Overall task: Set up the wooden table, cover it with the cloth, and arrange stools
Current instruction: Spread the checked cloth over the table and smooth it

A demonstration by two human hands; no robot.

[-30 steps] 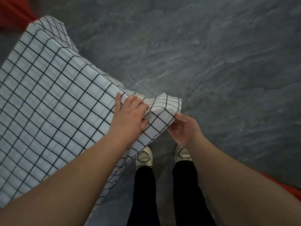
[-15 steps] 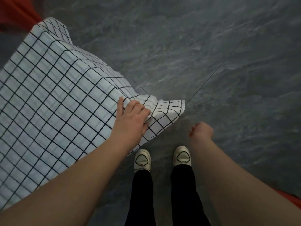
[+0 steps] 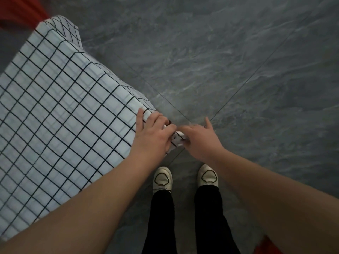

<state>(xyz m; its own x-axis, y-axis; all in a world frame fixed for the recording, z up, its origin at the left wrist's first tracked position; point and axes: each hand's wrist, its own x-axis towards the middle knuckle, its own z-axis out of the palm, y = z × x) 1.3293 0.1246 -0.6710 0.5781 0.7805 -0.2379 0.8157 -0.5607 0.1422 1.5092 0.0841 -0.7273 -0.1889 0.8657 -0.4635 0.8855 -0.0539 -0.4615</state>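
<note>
Floor (image 3: pixel 238 70): grey marbled tile, glossy, thin grout lines crossing just past your hands. Cloth (image 3: pixel 64 116): white with a black grid, lying flat over a squared top that it hides fully; it's draped down the far side and folds at both visible corners. Your black trousers (image 3: pixel 161 217) and white shoes (image 3: pixel 162 178) are near that corner. Red blurred shapes at top left (image 3: pixel 18 11) and bottom right (image 3: pixel 264 244), can't identify them. Your left hand (image 3: pixel 154 136) is on the near corner, fingers curled over bunched fabric, gripping it. Right hand (image 3: pixel 200 142) is on the hanging tip (image 3: pixel 177 141), thumb splayed out, fingers motion-blurred, so can't tell if it's pinching
</note>
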